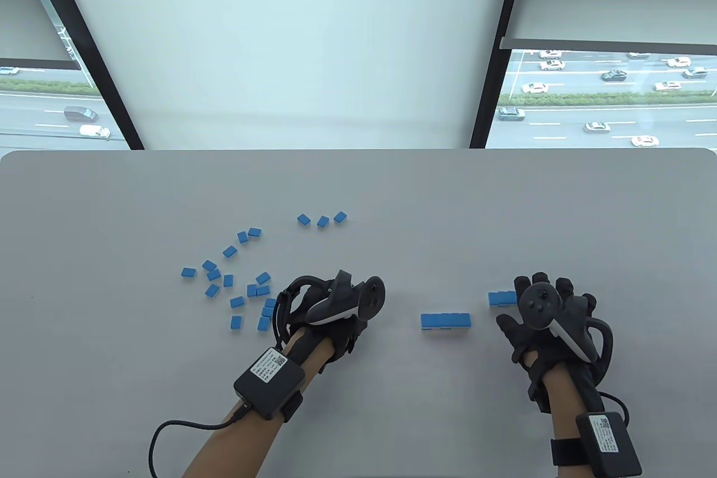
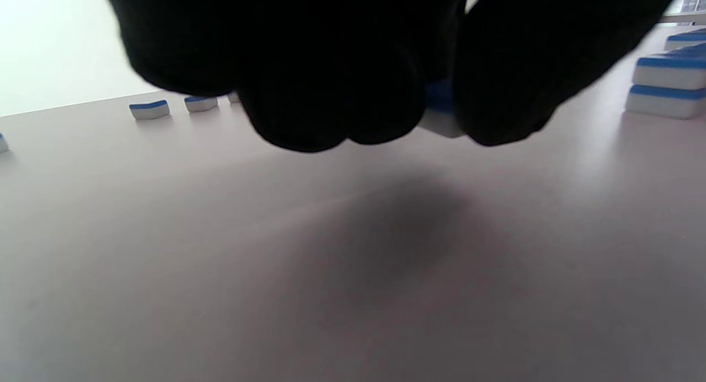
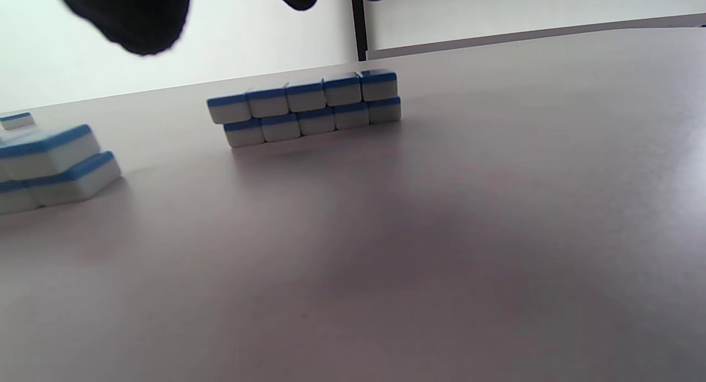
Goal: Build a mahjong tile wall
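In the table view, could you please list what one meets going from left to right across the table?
Loose tiles → left hand → short wall → right hand, which partly covers a second wall.

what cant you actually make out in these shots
- Table view: the left hand hides what its fingers hold; the tracker covers them.
- Left wrist view: the held tile shows only as a sliver between dark, backlit fingers; its face is unreadable.
- Table view: the right hand covers part of the far wall segment.
- Right wrist view: the nearer stack is cut off by the left edge.
- All tiles lie blue side up, faces hidden.
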{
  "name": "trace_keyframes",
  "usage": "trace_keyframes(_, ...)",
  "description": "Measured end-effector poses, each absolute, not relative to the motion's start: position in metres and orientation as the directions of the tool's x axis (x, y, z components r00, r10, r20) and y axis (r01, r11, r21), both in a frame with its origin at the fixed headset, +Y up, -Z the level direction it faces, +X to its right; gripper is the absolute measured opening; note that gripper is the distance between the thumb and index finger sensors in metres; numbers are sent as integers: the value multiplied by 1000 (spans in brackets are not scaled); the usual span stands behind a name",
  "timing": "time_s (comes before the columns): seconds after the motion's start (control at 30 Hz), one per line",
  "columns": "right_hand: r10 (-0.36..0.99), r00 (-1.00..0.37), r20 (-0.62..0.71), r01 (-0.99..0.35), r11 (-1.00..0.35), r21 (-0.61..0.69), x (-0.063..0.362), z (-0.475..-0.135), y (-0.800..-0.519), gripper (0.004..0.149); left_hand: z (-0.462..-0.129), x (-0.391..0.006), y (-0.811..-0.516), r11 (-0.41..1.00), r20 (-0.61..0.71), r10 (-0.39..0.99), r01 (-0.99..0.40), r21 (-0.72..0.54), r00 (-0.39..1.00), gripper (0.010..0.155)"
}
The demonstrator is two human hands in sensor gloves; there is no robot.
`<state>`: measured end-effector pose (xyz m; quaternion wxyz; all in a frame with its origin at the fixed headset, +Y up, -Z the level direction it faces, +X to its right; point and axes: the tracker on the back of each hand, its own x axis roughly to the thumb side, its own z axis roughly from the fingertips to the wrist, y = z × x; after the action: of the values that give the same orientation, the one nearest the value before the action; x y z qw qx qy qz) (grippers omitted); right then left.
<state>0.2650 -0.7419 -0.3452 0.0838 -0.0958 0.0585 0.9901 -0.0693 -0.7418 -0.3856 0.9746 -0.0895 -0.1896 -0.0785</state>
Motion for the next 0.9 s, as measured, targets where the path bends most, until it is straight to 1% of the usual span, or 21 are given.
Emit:
trace_keyframes(0.07,157,-967,-199,-179,-979,99,265,-345,-742,80,-384,-71,-748,969,378,-104,179,-169,920,57)
trace_keyframes(0.1,153,-968,-199,-175,-980,98,265,-346,-742,80,-383,-72,-748,981,374,-63,126,-148,925,57)
trace_keyframes(0.13,153,-968,-199,-175,-980,98,265,-345,-742,80,-383,-73,-749,978,372,-74,141,-156,925,57)
trace_keyframes(0.23,157,-967,-200,-179,-979,100,265,-345,-742,80,-385,-78,-746,972,370,-58,137,-191,927,65)
trace_keyframes(0.3,153,-968,-200,-176,-980,99,265,-345,-742,80,-385,-85,-737,977,357,-34,106,-185,934,69)
trace_keyframes(0.4,148,-969,-200,-170,-981,98,265,-345,-742,80,-383,-102,-712,995,312,11,21,-100,950,69)
trace_keyframes(0.53,132,-970,-202,-154,-983,98,264,-345,-741,80,-382,-137,-677,997,175,58,-66,41,983,65)
trace_keyframes(0.67,130,-970,-204,-152,-984,93,264,-345,-741,80,-382,-175,-659,981,40,156,-160,109,987,62)
trace_keyframes(0.77,126,-970,-207,-148,-985,91,264,-345,-741,80,-387,-198,-664,982,-72,167,-159,99,983,59)
trace_keyframes(0.83,126,-970,-209,-148,-985,92,264,-344,-741,80,-391,-208,-677,991,-147,131,-124,57,981,58)
trace_keyframes(0.9,123,-970,-210,-145,-985,94,264,-344,-741,79,-397,-215,-695,997,-204,69,-75,-19,976,58)
